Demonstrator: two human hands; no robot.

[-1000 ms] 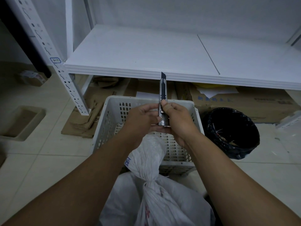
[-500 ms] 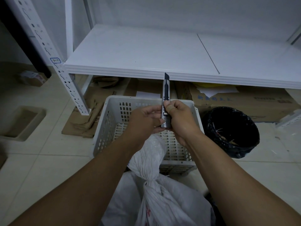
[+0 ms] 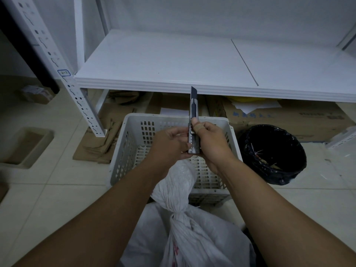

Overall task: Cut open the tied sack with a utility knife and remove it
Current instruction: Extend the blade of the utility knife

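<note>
- The person holds the utility knife (image 3: 193, 120) upright in both hands over a white slotted crate (image 3: 133, 151). Its dark blade is slid out and points away, toward the front edge of the white shelf (image 3: 173, 60).
- The right hand (image 3: 213, 147) is wrapped round the knife's handle. Its fingers are curled behind the handle and the thumb is pressed along the front, near the slider.
- The left hand (image 3: 169, 145) comes in from the other side. Its fingers (image 3: 178, 132) are bent and pinch the lower part of the handle, and they touch the right hand there.
- The tied sack (image 3: 192, 234) stands on the floor (image 3: 48, 199) directly below the forearms, at the near edge of the view. It is white and woven, with some red print.
- The sack's neck is cinched tight, and the bunched top above the tie rests against the crate's near wall. Neither hand touches the sack, and the blade is well apart from it.
- The crate sits on the floor just in front of the shelf.
- A round bin with a black liner (image 3: 273, 153) stands just beside the crate's right side, with a few scraps inside.
- Brown cardboard boxes (image 3: 289, 116) are pushed in under the shelf, and flattened cardboard (image 3: 102, 139) lies on the floor by the foot of the perforated upright post (image 3: 63, 74).
- A shallow beige tray (image 3: 25, 145) lies on the floor at the far left.
</note>
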